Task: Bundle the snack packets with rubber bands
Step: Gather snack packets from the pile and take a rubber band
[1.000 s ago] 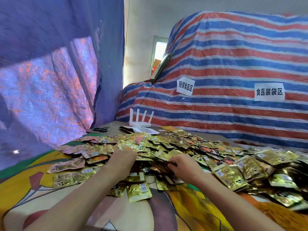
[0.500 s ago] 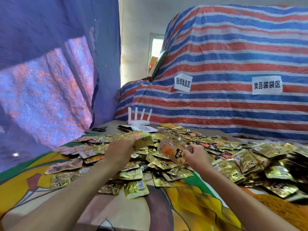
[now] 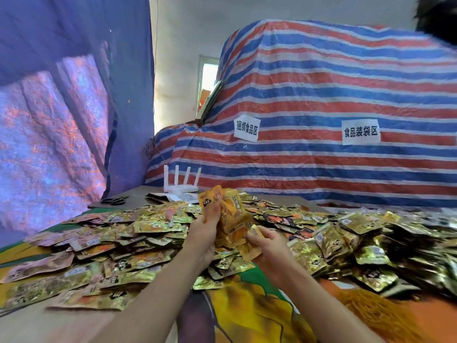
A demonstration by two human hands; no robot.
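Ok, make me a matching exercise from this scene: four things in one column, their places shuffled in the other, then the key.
Things
1. white router
2. scissors
3. orange packets
4. paper signs

Places
A. on the striped tarp
B. gripped between the left hand and right hand, above the pile
C. flat on the far corner of the table, left of the router
D. standing at the table's far edge, in front of the tarp

Pairs: 1-D, 2-C, 3-B, 4-A
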